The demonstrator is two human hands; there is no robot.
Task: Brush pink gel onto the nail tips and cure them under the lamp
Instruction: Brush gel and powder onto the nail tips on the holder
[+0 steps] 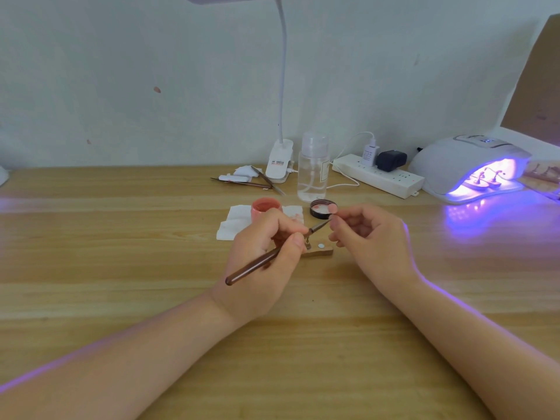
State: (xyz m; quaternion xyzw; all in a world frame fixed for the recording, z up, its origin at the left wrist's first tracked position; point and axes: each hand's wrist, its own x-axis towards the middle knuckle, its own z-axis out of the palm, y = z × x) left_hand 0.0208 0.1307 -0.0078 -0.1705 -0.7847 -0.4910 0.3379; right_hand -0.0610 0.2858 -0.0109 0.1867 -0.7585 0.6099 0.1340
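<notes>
So: wooden bench (121, 237), light grain w/ long streaks running left-right, set against a pale wall (151, 71) w/ a few small reddish marks. Purple glow spills over the bench's right side from the curing lamp (463, 162), which sits far right, lit; inside it, nail tips on stands (485, 180) show under the light. A brown board (539, 86) leans at the right edge behind the lamp.

Left hand (263, 262) grips a brown-handled brush (257, 265), fingers curled round the shaft, bristle end pointing up-right toward the right hand (369, 237). Right grip pinches a pink nail tip (332, 208) btw thumb and fingers; brush tip is at or just under it, contact unclear. Below, btw the hands, a small wooden holder (318, 251) lies on the bench w/ a white dot on top.

Behind the hands: open pink gel pot (266, 207) on a folded white wipe (236, 222) w/ pink smears, and its dark lid (321, 209) just right, inside up. Further back, a clear bottle (313, 168), upright, a little liquid at the bottom. Left of it, a white clip-on desk lamp (280, 160) w/ gooseneck rising out of view, plus spare tools and tissue (245, 177). Right of the bottle, a white power strip (378, 177) w/ a white charger and a black adapter plugged in.
</notes>
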